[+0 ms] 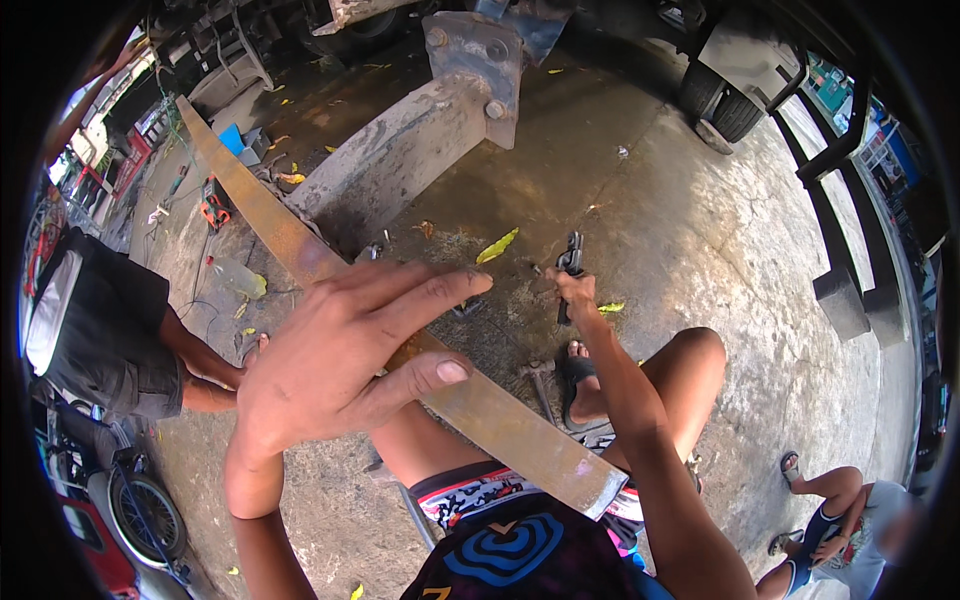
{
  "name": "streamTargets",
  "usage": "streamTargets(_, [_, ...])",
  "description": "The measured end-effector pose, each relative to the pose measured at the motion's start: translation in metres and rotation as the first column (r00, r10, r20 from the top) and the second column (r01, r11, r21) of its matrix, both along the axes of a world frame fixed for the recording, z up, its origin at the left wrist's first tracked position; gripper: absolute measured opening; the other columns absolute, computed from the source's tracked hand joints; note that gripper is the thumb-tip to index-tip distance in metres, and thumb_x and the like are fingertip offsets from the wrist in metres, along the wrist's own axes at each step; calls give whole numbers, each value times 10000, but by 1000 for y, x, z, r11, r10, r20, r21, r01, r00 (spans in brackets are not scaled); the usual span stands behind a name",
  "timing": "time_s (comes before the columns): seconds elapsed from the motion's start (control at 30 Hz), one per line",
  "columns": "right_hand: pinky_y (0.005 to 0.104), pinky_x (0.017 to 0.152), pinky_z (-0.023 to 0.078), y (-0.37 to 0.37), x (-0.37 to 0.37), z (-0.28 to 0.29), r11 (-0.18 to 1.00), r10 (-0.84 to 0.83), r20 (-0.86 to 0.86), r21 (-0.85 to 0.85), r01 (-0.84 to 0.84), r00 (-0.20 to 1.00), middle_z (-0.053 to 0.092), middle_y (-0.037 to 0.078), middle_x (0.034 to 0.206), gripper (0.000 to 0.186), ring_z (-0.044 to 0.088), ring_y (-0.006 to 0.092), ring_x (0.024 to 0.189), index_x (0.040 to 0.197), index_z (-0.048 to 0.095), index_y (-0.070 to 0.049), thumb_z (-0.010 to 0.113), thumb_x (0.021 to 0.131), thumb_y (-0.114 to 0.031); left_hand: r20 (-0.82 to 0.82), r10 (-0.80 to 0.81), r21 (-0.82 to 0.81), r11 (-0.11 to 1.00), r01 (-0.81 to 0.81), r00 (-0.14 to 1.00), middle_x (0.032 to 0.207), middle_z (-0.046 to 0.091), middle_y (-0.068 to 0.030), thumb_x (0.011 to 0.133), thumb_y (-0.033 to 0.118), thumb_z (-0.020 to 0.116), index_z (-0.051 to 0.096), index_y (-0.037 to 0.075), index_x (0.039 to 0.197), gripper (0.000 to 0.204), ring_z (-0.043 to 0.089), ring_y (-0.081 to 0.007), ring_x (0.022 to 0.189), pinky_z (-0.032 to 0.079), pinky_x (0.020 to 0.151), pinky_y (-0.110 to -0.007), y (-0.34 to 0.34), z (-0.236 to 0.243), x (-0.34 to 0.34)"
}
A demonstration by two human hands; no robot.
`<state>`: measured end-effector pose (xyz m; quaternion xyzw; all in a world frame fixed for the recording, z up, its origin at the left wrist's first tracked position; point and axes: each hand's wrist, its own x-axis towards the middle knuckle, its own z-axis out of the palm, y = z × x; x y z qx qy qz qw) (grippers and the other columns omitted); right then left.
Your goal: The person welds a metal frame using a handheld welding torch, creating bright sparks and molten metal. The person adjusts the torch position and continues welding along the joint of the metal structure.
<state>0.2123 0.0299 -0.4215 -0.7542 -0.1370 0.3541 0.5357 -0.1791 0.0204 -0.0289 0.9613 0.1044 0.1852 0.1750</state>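
A long rusty flat steel bar point(500, 425) runs slantwise from the far left to my lap. My left hand point(340, 350) is over its middle, fingers stretched and thumb apart; whether the palm presses on the bar is hidden. To the right, my right hand point(575, 288) is closed around a dark metal wrench-like tool point(570, 258), its head pointing away from me, low above the concrete. Beyond the bar stands a thick grey steel piece point(400, 150) with a bolted plate point(480, 75) at its top. A hammer point(540, 388) lies near my foot.
Another person's legs point(190, 360) stand at the left; a seated person point(850, 530) is at lower right. A clear plastic bottle point(238, 278) and an orange-black device point(214, 203) are on the floor. Vehicle wheels point(720, 105) and dark frame rails point(840, 230) stand right.
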Motion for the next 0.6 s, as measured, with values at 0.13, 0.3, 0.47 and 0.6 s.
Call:
streamTargets(0.13, [387, 487, 469, -35, -15, -25, 982, -91, -260, 135, 129, 961, 589, 27, 660, 335, 561, 180, 531, 823, 719, -78, 915, 824, -350, 47, -15, 147, 989, 8, 999, 1082, 757, -199, 964, 523, 728, 742, 19, 1270, 590, 710, -378, 967, 502, 821, -451, -1, -21, 3])
streamTargets(0.3, [394, 471, 463, -71, -42, -58, 954, -224, -379, 103, 281, 898, 582, 38, 679, 401, 570, 202, 519, 853, 660, -97, 911, 833, -409, 156, 113, 154, 978, -137, 981, 797, 751, -125, 959, 452, 742, 808, 22, 994, 436, 690, -349, 754, 476, 739, -441, -16, -28, 18])
streamTargets(0.47, [402, 464, 451, -60, -115, -90, 993, -117, -401, -62, 101, 909, 545, 43, 683, 364, 540, 205, 505, 865, 659, -92, 897, 825, -365, 234, 126, 179, 969, -170, 964, 726, 705, -126, 1002, 436, 677, 786, 40, 838, 443, 640, -332, 688, 447, 712, -433, -15, -37, 13])
streamTargets(0.6, [423, 535, 474, -97, -104, -115, 999, 28, -403, -26, -42, 915, 552, 55, 725, 317, 557, 228, 573, 879, 637, -103, 851, 822, -330, 399, 84, 235, 953, -190, 913, 586, 615, -149, 1001, 477, 669, 716, 68, 650, 541, 638, -385, 610, 464, 620, -465, -8, -56, 23])
